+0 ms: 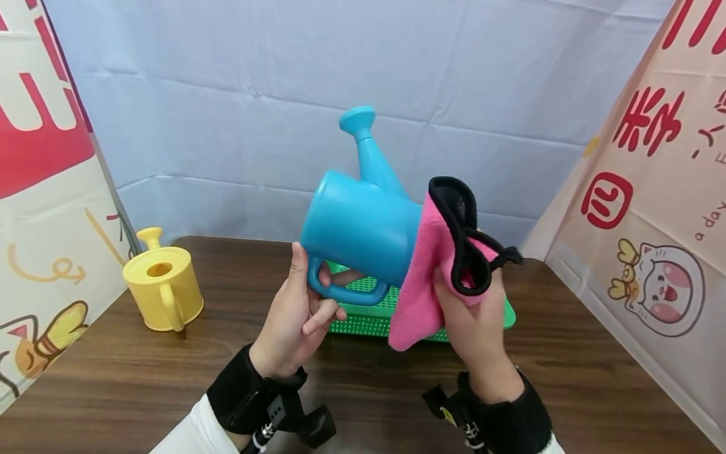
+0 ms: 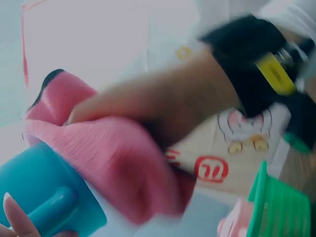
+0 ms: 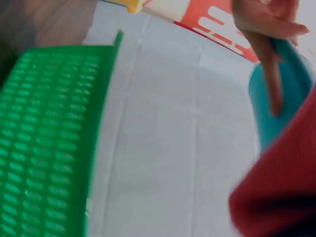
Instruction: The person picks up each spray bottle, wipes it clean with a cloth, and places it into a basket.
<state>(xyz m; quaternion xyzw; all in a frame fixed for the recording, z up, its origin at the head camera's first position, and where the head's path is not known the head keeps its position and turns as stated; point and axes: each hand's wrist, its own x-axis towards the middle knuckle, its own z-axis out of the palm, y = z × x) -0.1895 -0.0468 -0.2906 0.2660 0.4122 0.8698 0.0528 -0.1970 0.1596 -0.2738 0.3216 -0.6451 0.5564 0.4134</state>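
A blue watering can (image 1: 363,224) is held up above the table, tipped on its side with its spout pointing upward. My left hand (image 1: 297,315) grips it by the handle, the thumb up along the can's base end. My right hand (image 1: 473,315) holds a pink cloth (image 1: 422,296) with black edging against the can's right end. In the left wrist view the cloth (image 2: 108,158) covers that end of the blue can (image 2: 44,182); the right hand's fingertips are partly hidden in its folds.
Behind the hands a green perforated basket (image 1: 363,325) stands on the brown table (image 1: 368,391); the left wrist view shows something pink (image 2: 234,219) beside its wall. A yellow watering can (image 1: 164,287) stands at the left. Printed panels (image 1: 641,252) flank both sides, with a pale cloth backdrop behind.
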